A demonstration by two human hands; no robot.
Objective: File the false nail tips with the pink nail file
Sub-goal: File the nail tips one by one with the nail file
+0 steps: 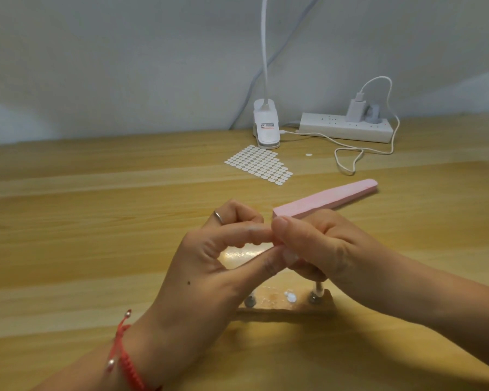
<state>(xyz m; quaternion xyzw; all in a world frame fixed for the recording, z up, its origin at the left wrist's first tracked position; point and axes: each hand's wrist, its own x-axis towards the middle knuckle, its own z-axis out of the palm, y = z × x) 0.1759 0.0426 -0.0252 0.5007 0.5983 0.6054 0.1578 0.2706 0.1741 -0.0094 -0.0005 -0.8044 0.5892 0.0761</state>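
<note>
My right hand [316, 249] grips the near end of the pink nail file [328, 197], which points away to the upper right above the table. My left hand [220, 258] meets it at the file's near end, forefinger and thumb pinched together there; what they pinch is hidden by the fingers. Below the hands stands a clear nail stand [283, 301] with metal bolts and a small white blob on it. A false nail tip is not plainly visible.
On the wooden table [96, 221] lies a sheet of white oval stickers [259, 165]. Behind it stand a white clip lamp base [266, 125] and a power strip [347, 127] with a plugged charger and a looping white cable [350, 156].
</note>
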